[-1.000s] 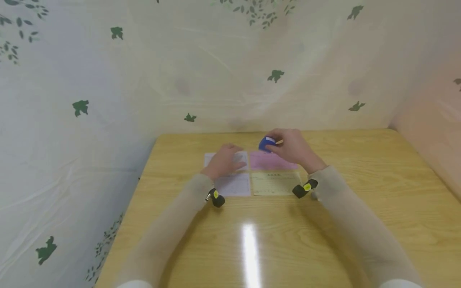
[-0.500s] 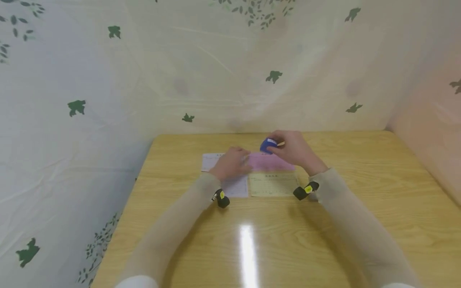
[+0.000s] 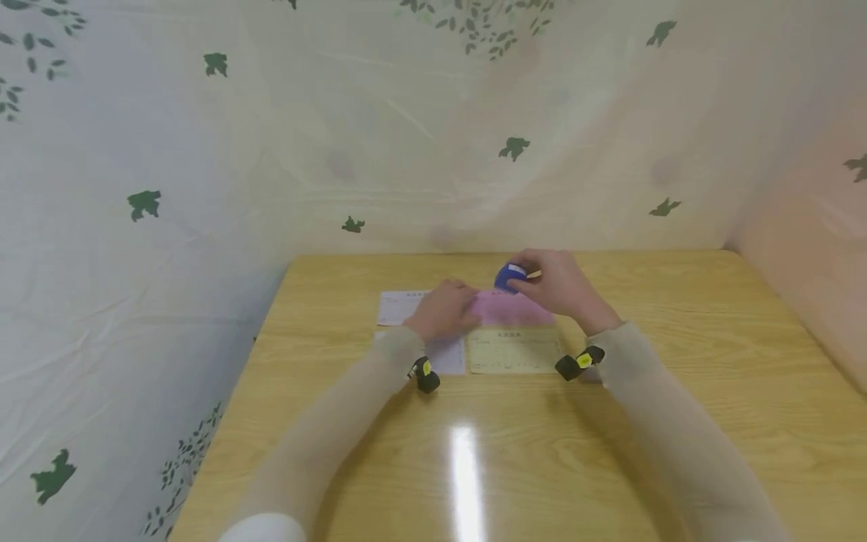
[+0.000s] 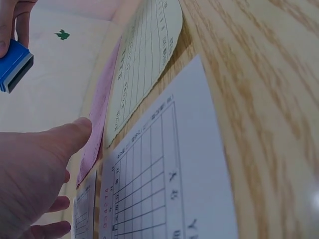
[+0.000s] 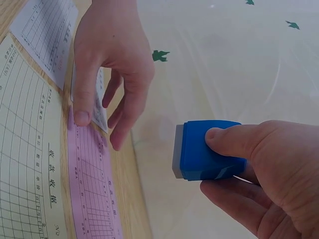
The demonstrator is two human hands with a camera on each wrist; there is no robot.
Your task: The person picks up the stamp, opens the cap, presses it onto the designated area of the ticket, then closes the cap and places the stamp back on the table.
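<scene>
Pinched between the thumb and fingers of my right hand (image 5: 284,172) is a blue block (image 5: 207,152), its grey end turned toward the table (image 3: 379,459). I hold it in the air near the far edge of a pink slip (image 5: 94,184), clear of the paper. My left hand (image 3: 443,310) holds nothing; its thumb and fingers stand apart and loosely bent, with the thumb tip close to the pink slip's left end. Whether that tip touches the paper, I cannot tell.

Four printed slips lie flat in two rows beneath my hands. Pink is at the far right, and nearer me on the same side is a pale yellow-green slip (image 3: 515,351). On the left are a far white slip (image 3: 401,307) and a near white slip (image 4: 164,184), both partly covered by my left hand in the head view. Black wrist devices (image 3: 427,376) sit at my beige sleeves (image 3: 339,399). Behind the table hangs a pale curtain (image 3: 271,150) with green bird shapes.
</scene>
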